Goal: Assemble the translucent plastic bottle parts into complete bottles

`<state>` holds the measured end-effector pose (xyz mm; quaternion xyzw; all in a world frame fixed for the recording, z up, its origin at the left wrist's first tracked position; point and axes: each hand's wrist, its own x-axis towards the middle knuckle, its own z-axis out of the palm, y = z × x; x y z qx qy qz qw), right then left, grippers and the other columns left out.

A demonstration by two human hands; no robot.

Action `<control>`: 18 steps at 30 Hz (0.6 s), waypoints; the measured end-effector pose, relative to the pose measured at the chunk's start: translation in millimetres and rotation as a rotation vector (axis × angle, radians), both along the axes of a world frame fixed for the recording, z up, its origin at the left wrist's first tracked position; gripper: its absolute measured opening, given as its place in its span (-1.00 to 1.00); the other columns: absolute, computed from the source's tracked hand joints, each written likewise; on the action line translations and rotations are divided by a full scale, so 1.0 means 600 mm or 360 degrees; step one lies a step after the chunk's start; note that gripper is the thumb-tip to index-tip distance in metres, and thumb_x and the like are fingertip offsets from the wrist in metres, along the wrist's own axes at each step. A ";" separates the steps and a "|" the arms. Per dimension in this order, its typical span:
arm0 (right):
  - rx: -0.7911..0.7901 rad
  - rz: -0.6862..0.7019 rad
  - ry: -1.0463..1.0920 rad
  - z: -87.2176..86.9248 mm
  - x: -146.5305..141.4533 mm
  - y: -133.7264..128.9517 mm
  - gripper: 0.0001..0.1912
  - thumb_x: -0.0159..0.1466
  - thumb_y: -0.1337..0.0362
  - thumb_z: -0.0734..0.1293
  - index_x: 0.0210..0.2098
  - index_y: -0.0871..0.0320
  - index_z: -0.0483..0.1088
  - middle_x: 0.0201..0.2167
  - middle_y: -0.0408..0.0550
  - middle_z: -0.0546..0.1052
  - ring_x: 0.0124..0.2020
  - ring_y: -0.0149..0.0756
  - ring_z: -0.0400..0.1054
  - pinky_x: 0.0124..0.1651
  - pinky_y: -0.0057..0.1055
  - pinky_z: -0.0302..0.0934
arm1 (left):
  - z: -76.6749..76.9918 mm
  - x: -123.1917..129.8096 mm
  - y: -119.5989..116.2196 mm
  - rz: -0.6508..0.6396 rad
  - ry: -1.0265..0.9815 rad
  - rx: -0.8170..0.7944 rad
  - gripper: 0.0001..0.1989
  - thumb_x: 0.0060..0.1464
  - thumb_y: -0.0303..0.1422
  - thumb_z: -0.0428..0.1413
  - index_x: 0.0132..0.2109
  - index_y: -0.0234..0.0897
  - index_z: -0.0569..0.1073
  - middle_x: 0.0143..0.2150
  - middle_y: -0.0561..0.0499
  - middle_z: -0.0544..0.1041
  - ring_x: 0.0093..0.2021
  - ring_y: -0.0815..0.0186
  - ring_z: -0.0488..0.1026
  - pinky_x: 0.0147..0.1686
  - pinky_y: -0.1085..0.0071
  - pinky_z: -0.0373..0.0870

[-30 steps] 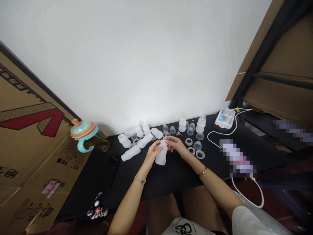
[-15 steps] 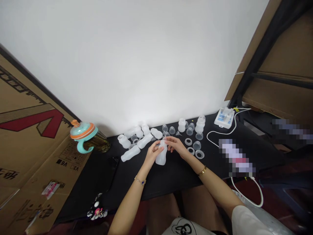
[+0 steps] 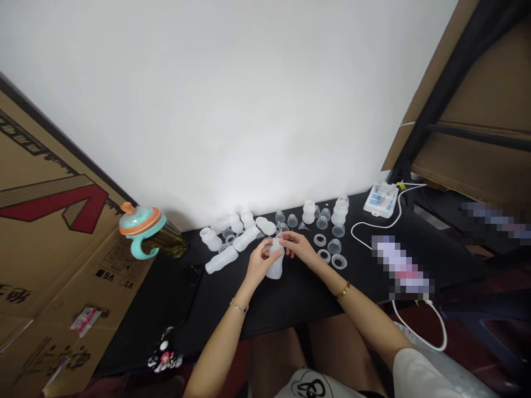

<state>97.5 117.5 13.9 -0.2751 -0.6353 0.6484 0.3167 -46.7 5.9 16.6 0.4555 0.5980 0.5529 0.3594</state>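
A frosted white baby bottle (image 3: 275,267) stands upright on the black table in front of me. My left hand (image 3: 261,260) is closed around its upper part, thumb across the front. My right hand (image 3: 296,247) is closed at the bottle's mouth, its fingers pinching a small clear nipple (image 3: 279,234) there; the fingers partly cover it. Just beyond my hands lie clear domed caps (image 3: 292,221) and a loose nipple (image 3: 303,226). White ring collars (image 3: 319,240) are to the right of my right hand. More bottles (image 3: 222,260) lie left of my left hand.
A teal-lidded jug (image 3: 143,226) stands at left by a cardboard box (image 3: 62,249). A dark phone (image 3: 191,290) and a keychain (image 3: 165,359) lie near it. At right are a compartment box (image 3: 380,199), a white cable (image 3: 375,226) and a blurred-out item (image 3: 400,265). The wall borders the back.
The bottle and my left hand have shifted very slightly to the right. Both hands keep their hold at the bottle; the other things have stayed put.
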 end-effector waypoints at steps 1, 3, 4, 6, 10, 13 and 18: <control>0.0032 -0.0004 -0.0025 -0.002 0.000 0.000 -0.54 0.13 0.03 0.46 -0.08 0.18 0.51 -0.18 -0.01 0.58 -0.58 -0.50 0.33 -0.64 -0.55 0.17 | -0.001 0.000 0.000 0.0013 0.0040 -0.0001 -0.44 -0.02 -0.09 0.33 0.05 -0.31 0.44 -0.24 -0.07 0.65 -0.28 0.21 0.58 -0.28 0.38 0.44; 0.0100 -0.0023 -0.0070 -0.004 0.000 0.000 -0.54 0.15 0.02 0.45 -0.07 0.18 0.51 -0.16 0.00 0.58 -0.58 -0.50 0.33 -0.64 -0.56 0.18 | -0.002 0.000 0.000 0.0042 0.0110 -0.0006 -0.45 -0.02 -0.11 0.33 0.05 -0.30 0.45 -0.24 -0.05 0.65 -0.27 0.22 0.58 -0.28 0.38 0.44; 0.0130 -0.0035 -0.0090 -0.004 0.001 -0.001 -0.54 0.16 0.01 0.44 -0.07 0.18 0.51 -0.15 0.00 0.58 -0.58 -0.50 0.33 -0.64 -0.56 0.19 | -0.001 0.000 0.000 0.0054 0.0136 -0.0008 -0.46 -0.02 -0.12 0.33 0.05 -0.30 0.45 -0.25 -0.05 0.65 -0.27 0.22 0.58 -0.28 0.38 0.44; 0.0172 -0.0059 -0.0125 -0.003 0.002 -0.003 -0.54 0.17 0.01 0.44 -0.06 0.17 0.51 -0.14 0.01 0.58 -0.58 -0.50 0.33 -0.63 -0.56 0.20 | 0.000 0.000 0.000 0.0072 0.0172 -0.0007 -0.46 -0.03 -0.14 0.34 0.05 -0.29 0.46 -0.26 -0.03 0.65 -0.27 0.22 0.58 -0.28 0.38 0.44; 0.0201 -0.0087 -0.0160 0.001 0.003 -0.006 -0.56 0.17 0.02 0.43 -0.06 0.17 0.51 -0.12 0.01 0.57 -0.57 -0.49 0.34 -0.63 -0.55 0.20 | 0.002 0.001 0.000 0.0070 0.0141 -0.0007 -0.46 -0.05 -0.14 0.35 0.03 -0.30 0.47 -0.28 -0.03 0.64 -0.29 0.21 0.58 -0.27 0.36 0.45; 0.0192 -0.0088 -0.0135 0.003 0.003 -0.007 -0.56 0.16 0.01 0.44 -0.07 0.16 0.51 -0.12 0.01 0.57 -0.56 -0.49 0.34 -0.63 -0.55 0.19 | 0.000 -0.001 0.002 0.0005 -0.0052 -0.0007 -0.43 -0.08 -0.13 0.38 0.03 -0.32 0.47 -0.28 -0.05 0.65 -0.29 0.21 0.58 -0.26 0.36 0.45; 0.0100 -0.0053 -0.0009 0.005 0.001 -0.006 -0.55 0.14 0.02 0.47 -0.09 0.18 0.50 -0.15 -0.01 0.56 -0.57 -0.50 0.34 -0.63 -0.56 0.18 | -0.004 -0.008 0.003 -0.0121 -0.0388 0.0008 -0.42 -0.07 -0.15 0.39 0.04 -0.34 0.47 -0.23 -0.11 0.66 -0.24 0.19 0.59 -0.19 0.36 0.45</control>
